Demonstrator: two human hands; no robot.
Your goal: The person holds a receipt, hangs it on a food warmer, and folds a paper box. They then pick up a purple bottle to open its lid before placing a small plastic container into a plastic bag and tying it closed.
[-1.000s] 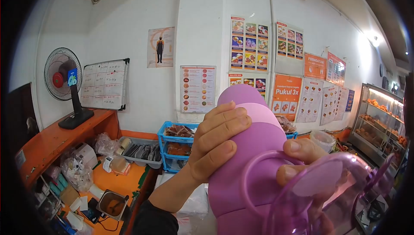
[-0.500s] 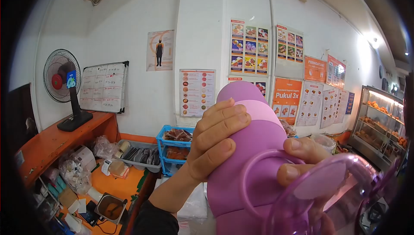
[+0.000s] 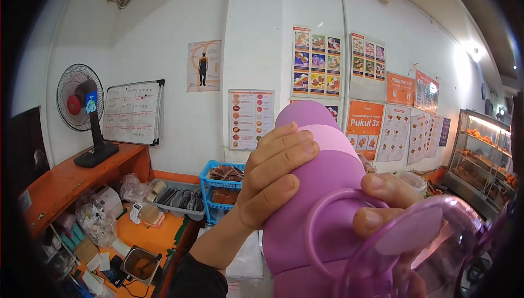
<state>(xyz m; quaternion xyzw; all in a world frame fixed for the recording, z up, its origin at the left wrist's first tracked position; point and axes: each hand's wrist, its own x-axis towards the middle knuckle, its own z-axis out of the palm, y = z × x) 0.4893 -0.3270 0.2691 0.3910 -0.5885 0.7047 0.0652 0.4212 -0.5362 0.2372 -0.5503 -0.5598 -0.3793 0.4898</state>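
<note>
A large purple drinking bottle (image 3: 322, 210) with a paler pink band is held very close to the camera, tilted so its far end points up and away. My left hand (image 3: 275, 175) wraps round its left side, fingers pressed against the band and body. On the right, my right hand (image 3: 385, 202) grips the bottle near its round carry loop (image 3: 314, 232), a thumb or finger lying through or against the loop. A see-through purple lid (image 3: 436, 216) hangs open in front of the right hand and covers part of its fingers.
To the left, an orange counter (image 3: 131, 161) bears a black fan (image 3: 79, 98) and a whiteboard (image 3: 134, 112). Below are a grey tray (image 3: 191, 212), a blue basket rack (image 3: 204, 180) and a metal container (image 3: 141, 265). A glass food display (image 3: 480, 150) stands at right.
The bottle and both hands keep nearly the same place and grip. The background has shifted very slightly to the right and down with the camera.
</note>
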